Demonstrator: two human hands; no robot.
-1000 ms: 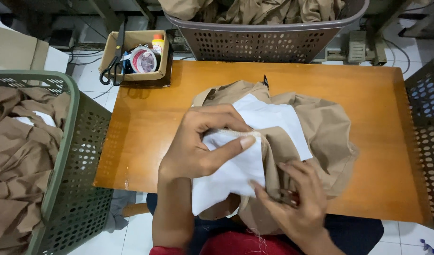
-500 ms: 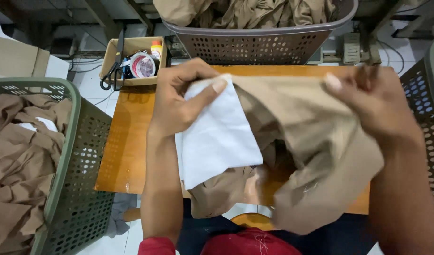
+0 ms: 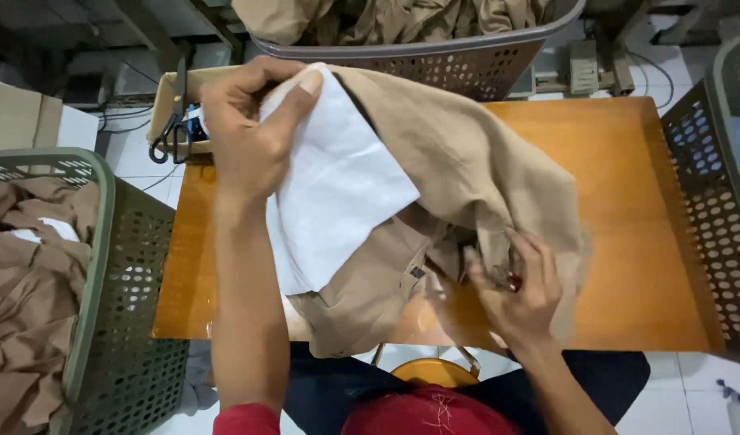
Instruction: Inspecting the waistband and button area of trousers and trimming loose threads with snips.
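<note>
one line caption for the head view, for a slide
Left hand lifts a tan garment by its white lining over a wooden table; right hand grips its lower folds.

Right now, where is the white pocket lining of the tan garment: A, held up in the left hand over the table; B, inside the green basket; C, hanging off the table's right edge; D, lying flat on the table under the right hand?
A: the left hand grips the top of the white lining with its fingers and holds it raised above the wooden table, while the right hand works lower in the tan garment.
</note>
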